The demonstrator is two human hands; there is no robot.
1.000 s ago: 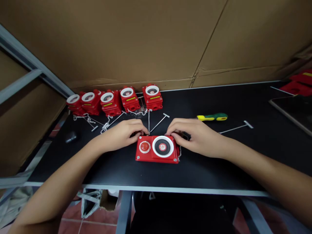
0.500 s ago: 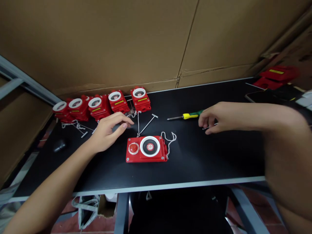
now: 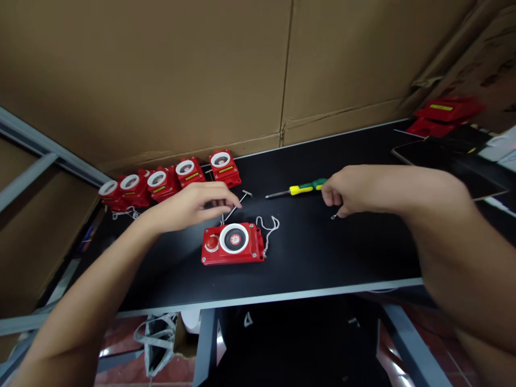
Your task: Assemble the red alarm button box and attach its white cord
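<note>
A red alarm box [image 3: 258, 244] with a white-rimmed black round sounder and a red button lies face up on the black table. White cord trails from its right side. Just behind it rests a small T-shaped metal hammer [image 3: 246, 193]. My left hand [image 3: 207, 201] hovers over the box's back left, fingers loosely bent and apart, fingertips overlapping the hammer's rod; whether they touch it I cannot tell. My right hand [image 3: 341, 191] is closed in a pinch on a small shiny metal piece [image 3: 334, 216], mostly hidden. Beside it lies a yellow-and-green screwdriver [image 3: 300, 189].
Several similar red alarm boxes [image 3: 226, 171] stand in a row along the back left. More red parts [image 3: 445, 115] and a dark flat device [image 3: 439, 156] are at the far right. Cardboard [image 3: 181, 75] walls the back; a grey metal frame [image 3: 36, 172] is at left.
My left hand has moved right, towards the hammer behind the box. The right hand stays near the screwdriver, its small metal piece now showing below the fingers. The view has shifted slightly.
</note>
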